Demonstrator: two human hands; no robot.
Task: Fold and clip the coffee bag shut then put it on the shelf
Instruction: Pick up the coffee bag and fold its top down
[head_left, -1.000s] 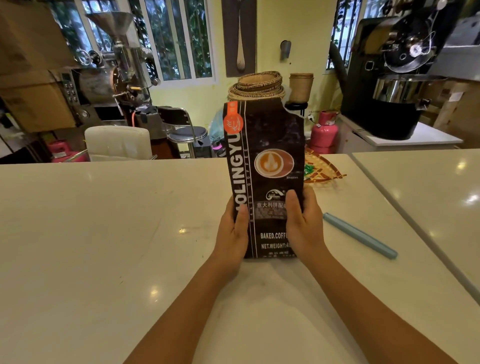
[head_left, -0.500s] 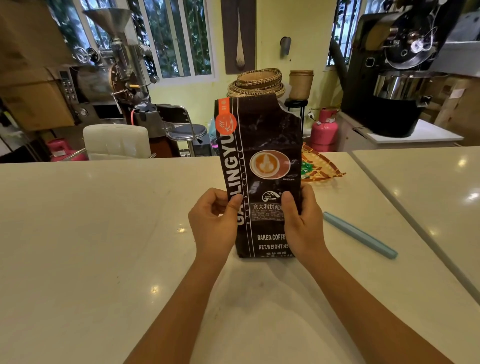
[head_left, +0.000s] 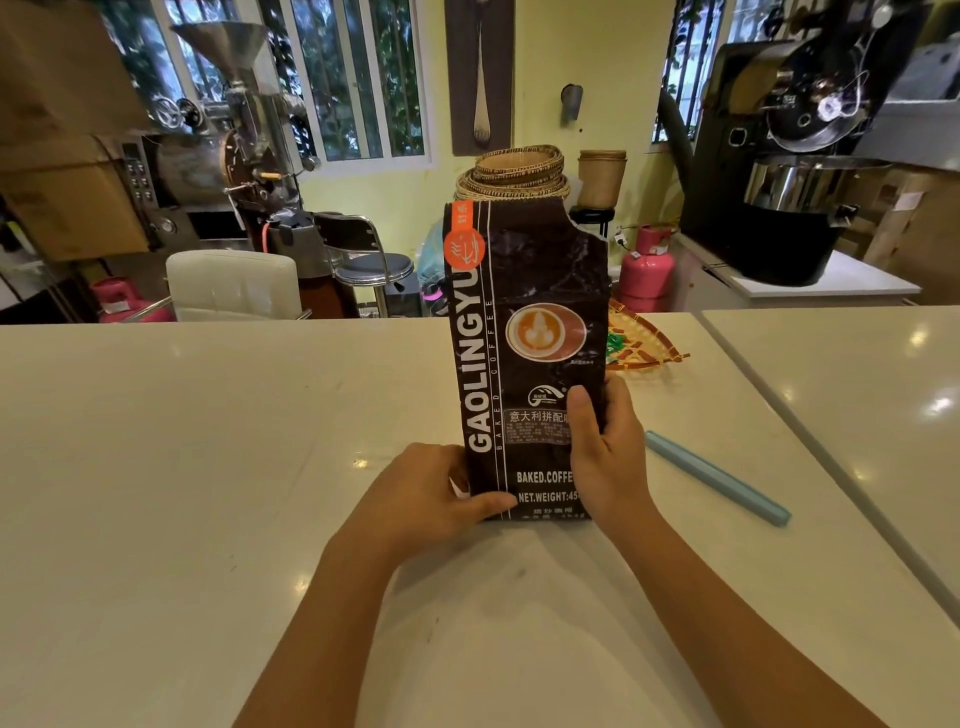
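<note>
Pale and glossy, the bench (head_left: 208, 467) fills the lower view, with a second slab butted against it on the right. Both hands are closed on the coffee bag (head_left: 530, 358), which is held upright with its base on the bench, directly ahead of the person. The left hand (head_left: 431, 499) is wrapped around the bag's lower left corner, the thumb laid across the front near the bottom edge and the fingers hidden behind. The right hand (head_left: 608, 457) is clamped on the right edge a little higher, its thumb pressed over the printed label and its fingers curled round the side. The bag is dark, marked GAOLINGYU in white down its left side, with an orange badge near the top and a picture of a latte cup at mid-height. Its top is unfolded and open, and a ragged notch is torn from the upper right corner. A light blue sealing clip (head_left: 717, 478) is lying on the bench just to the right of the right hand, apart from the bag and untouched. A woven fan-shaped tray (head_left: 644, 343) is seen behind the bag, partly hidden by it. Beyond the bench are stacked woven baskets (head_left: 519, 171), a pink gas cylinder (head_left: 647, 267), and a black coffee roaster (head_left: 789, 156) at the right.
</note>
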